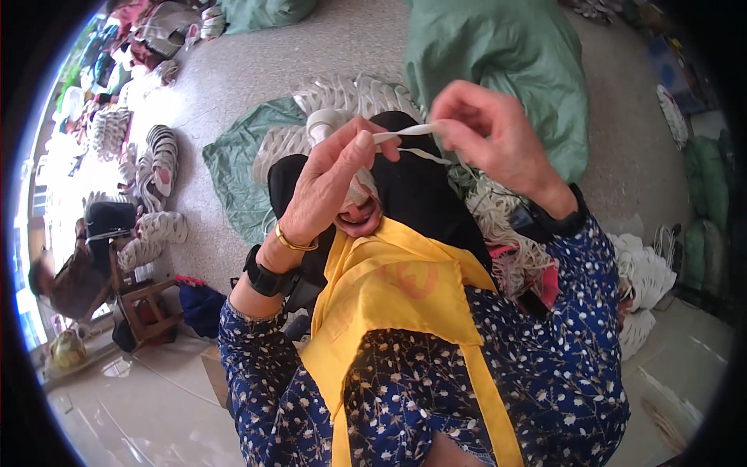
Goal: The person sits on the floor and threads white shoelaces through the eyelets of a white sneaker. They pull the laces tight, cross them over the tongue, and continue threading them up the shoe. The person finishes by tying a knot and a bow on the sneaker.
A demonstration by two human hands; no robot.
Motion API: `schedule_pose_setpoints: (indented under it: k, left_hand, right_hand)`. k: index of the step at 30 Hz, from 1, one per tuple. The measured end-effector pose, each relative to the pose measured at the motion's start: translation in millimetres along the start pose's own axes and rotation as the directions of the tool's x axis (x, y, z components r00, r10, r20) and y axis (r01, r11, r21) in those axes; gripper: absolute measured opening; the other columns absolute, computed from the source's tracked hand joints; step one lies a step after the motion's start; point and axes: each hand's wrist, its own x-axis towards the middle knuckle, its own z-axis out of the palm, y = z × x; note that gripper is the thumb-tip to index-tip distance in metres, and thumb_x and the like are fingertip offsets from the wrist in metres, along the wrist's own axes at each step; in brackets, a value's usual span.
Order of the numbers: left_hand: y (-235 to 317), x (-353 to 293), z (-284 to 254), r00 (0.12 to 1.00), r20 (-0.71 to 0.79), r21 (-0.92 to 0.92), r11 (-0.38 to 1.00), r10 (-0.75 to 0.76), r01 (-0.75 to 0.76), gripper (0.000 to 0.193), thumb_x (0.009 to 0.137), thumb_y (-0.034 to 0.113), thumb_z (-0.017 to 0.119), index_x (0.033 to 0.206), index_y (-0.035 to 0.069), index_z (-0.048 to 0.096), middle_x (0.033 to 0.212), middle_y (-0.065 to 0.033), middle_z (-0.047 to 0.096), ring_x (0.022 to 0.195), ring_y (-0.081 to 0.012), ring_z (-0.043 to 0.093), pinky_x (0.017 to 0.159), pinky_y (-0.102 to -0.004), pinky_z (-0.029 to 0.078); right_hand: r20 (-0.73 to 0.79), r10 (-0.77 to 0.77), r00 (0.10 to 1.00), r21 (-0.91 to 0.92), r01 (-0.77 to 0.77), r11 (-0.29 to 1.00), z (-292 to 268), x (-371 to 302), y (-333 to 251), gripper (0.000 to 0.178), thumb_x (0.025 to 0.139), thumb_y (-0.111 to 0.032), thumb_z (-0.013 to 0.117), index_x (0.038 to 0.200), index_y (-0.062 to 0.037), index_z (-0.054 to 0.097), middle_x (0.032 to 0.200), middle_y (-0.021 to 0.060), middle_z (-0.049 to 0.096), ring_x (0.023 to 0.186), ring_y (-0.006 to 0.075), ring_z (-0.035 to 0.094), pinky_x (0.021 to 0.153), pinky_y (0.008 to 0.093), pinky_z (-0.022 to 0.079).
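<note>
My left hand (331,183) is raised in front of me and pinches one end of a thin white strap (406,134) while gripping a pale woven sandal (354,204) against my lap. My right hand (490,132) pinches the other end of the strap, a little higher and to the right. The strap runs taut between the two hands, with a thin white thread (426,154) hanging just under it. A yellow apron (389,288) covers my lap. Both wrists wear dark bands, and a gold bangle (294,241) sits on the left one.
White woven sandals lie piled on a green sheet (233,167) ahead and stacked at the left (156,156). A large green sack (506,62) stands at the upper right. A bundle of white cords (517,241) rests by my right knee. Another person sits at the far left near a wooden stool (140,300).
</note>
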Motion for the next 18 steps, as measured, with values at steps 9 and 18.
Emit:
schedule_pose_setpoints:
  k: [9,18]
  left_hand:
    - [0,-41,-48,0.974,-0.109,-0.051,0.98,-0.198,0.194,0.036,0.113,0.032,0.043,0.096,0.004,0.058,0.084,-0.0014,0.054,0.086,-0.0108,0.052,0.093,-0.028,0.044]
    - [-28,-61,-67,0.965,-0.124,0.296,0.919,-0.232,0.259,0.03,0.11,0.024,0.052,0.091,0.001,0.059,0.073,0.0014,0.058,0.069,-0.0068,0.05,0.065,-0.028,0.045]
  right_hand:
    - [-0.314,0.193,0.93,0.008,-0.2,0.98,-66,-40,93,0.007,0.1,-0.01,0.062,0.097,-0.0041,0.063,0.074,-0.0025,0.06,0.057,0.0019,0.051,0.05,0.0181,0.039]
    - [-0.466,0.273,0.842,-0.057,-0.336,0.94,-123,-79,190,0.011,0.102,-0.014,0.062,0.097,-0.0043,0.063,0.073,-0.0012,0.062,0.055,0.0034,0.053,0.047,0.02,0.043]
